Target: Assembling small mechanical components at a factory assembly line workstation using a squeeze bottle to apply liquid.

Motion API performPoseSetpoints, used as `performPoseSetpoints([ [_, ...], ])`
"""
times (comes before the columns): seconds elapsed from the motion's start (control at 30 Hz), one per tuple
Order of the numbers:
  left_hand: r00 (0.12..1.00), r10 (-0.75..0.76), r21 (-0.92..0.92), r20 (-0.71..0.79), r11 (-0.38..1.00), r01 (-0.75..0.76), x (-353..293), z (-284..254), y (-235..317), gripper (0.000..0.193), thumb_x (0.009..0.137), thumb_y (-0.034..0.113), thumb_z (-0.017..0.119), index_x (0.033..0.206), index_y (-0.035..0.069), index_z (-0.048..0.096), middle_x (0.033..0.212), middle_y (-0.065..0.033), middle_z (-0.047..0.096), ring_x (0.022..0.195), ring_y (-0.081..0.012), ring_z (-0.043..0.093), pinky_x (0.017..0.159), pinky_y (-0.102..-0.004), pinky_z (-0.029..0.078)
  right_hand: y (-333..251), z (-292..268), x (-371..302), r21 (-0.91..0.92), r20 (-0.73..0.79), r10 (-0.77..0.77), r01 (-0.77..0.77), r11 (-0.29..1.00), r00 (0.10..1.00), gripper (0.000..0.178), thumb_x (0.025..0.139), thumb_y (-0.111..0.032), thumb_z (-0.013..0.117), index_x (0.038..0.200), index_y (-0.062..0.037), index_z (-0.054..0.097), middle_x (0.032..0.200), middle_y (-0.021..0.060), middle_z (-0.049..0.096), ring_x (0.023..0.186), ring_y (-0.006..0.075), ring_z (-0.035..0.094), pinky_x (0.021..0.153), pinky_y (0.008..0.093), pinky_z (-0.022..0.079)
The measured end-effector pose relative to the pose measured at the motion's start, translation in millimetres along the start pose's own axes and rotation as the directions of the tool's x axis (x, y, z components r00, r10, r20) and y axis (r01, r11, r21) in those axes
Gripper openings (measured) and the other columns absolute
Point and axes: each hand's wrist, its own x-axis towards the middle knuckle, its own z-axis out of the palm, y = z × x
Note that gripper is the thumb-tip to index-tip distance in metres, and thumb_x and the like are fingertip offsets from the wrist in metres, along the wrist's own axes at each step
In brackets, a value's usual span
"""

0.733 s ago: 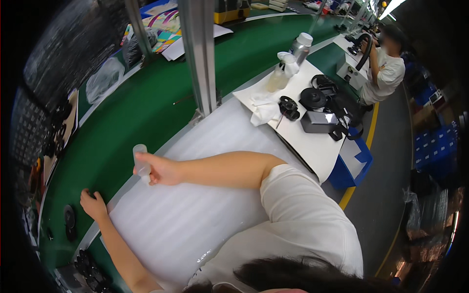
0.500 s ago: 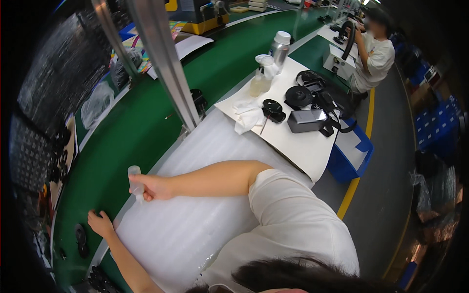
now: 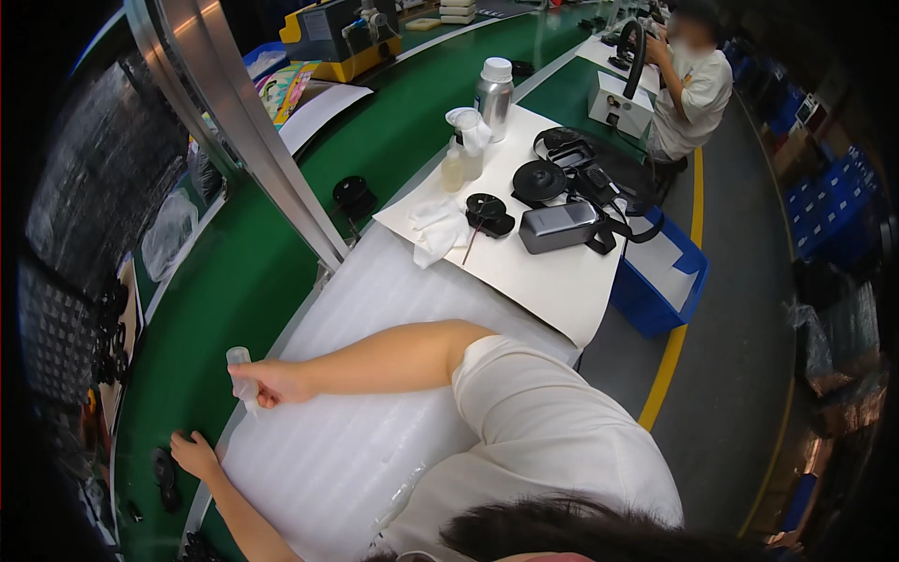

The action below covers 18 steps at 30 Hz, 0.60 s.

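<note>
My right hand [image 3: 278,382] is wrapped round a small translucent plastic bottle [image 3: 241,361], held tilted above the edge of a white foam sheet [image 3: 375,417]. The bottle's lower end is partly hidden by the fingers. My left hand [image 3: 194,456] is at the seam between this sheet and the green belt [image 3: 272,290], thumb and fingers apart, with nothing visible in it. Close to it on the belt lies a black part with rounded ends [image 3: 165,478].
A metal post [image 3: 272,150] rises beyond my hands, near a black round part [image 3: 354,197]. A white board [image 3: 538,286] carries a spray bottle [image 3: 453,169], silver bottle [image 3: 493,98], cloth [image 3: 435,229] and black devices. A blue bin [image 3: 655,314] is alongside. A co-worker [image 3: 693,89] sits far right.
The whole view has tilted, so the board, post and hands appear shifted. The round black part by the post is now in fuller view. My right hand keeps its grip on the bottle.
</note>
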Motion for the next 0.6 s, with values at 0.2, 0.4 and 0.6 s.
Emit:
performPoseSetpoints([
  [0.2, 0.998, 0.062, 0.019, -0.014, 0.998, -0.062, -5.2, -6.6, -0.3, 0.025, 0.071, 0.012, 0.051, 0.093, 0.000, 0.050, 0.091, -0.0170, 0.053, 0.086, -0.0348, 0.049, 0.073, -0.0429, 0.040, 6.4, -1.9, 4.4, 0.020, 0.006, 0.034, -0.034, 0.999, 0.999, 0.043, 0.082, -0.051, 0.045, 0.081, -0.0081, 0.051, 0.060, 0.0009, 0.046, 0.048, 0.0098, 0.037, 0.045, 0.0231, 0.029],
  [0.4, 1.000, 0.015, 0.002, -0.008, 1.000, -0.015, -14.0, -45.2, -24.0, 0.023, 0.077, 0.017, 0.049, 0.095, 0.003, 0.050, 0.089, -0.0160, 0.057, 0.080, -0.0318, 0.055, 0.068, -0.0409, 0.043, 2.5, -7.7, -3.0, 0.029, 0.026, 0.014, -0.015, 0.999, 1.000, 0.040, 0.083, -0.049, 0.045, 0.081, -0.0090, 0.050, 0.063, 0.0001, 0.046, 0.049, 0.0096, 0.037, 0.045, 0.0225, 0.029],
  [0.6, 0.943, -0.256, 0.203, 0.214, 0.956, 0.213, -46.1, -138.5, -109.6, 0.027, 0.082, 0.021, 0.046, 0.099, 0.000, 0.049, 0.094, -0.0194, 0.057, 0.085, -0.0342, 0.056, 0.069, -0.0401, 0.043, 3.0, 0.5, -3.6, 0.012, 0.056, -0.007, 0.007, 1.000, 0.998, 0.040, 0.084, -0.049, 0.042, 0.080, -0.0094, 0.048, 0.064, -0.0001, 0.045, 0.050, 0.0088, 0.036, 0.046, 0.0224, 0.029],
])
